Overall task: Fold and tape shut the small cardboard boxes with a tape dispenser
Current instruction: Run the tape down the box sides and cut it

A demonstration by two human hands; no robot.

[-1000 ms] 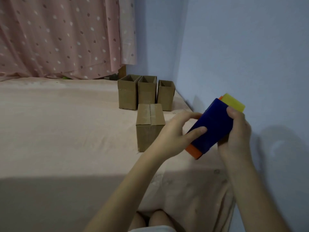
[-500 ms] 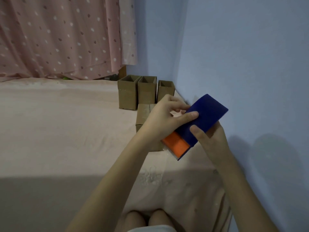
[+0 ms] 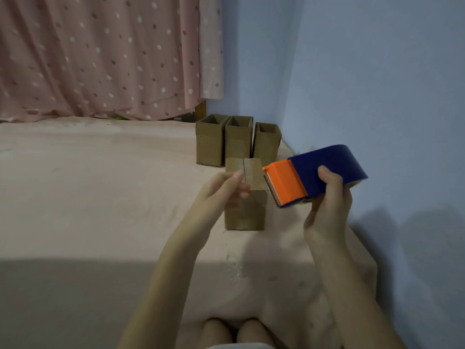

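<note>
The head view looks down on a pink-covered surface point(image 3: 88, 197) with both forearms reaching forward. The right hand point(image 3: 327, 210) grips the tape dispenser point(image 3: 314, 175), thumb laid over its blue side and the other fingers wrapped underneath; the orange cutter end points away from the palm, toward the left hand, with a strip of toothed edge showing at its tip. The left hand point(image 3: 221, 192) is raised just beyond that orange tip, fingers curled inward with the thumb pressed toward the fingertips; whether anything thin is pinched between them cannot be told, since the fingers are blurred. Directly behind the left fingers stands the closed box point(image 3: 247, 197), upright, its top flaps folded together with a seam running down the middle; whether the fingers touch it is unclear. Farther past the fingertips, three open boxes point(image 3: 237, 139) stand upright in a row, touching or nearly touching one another, close to the blue wall point(image 3: 364, 71). A pink dotted curtain point(image 3: 100, 59) hangs behind the surface.
</note>
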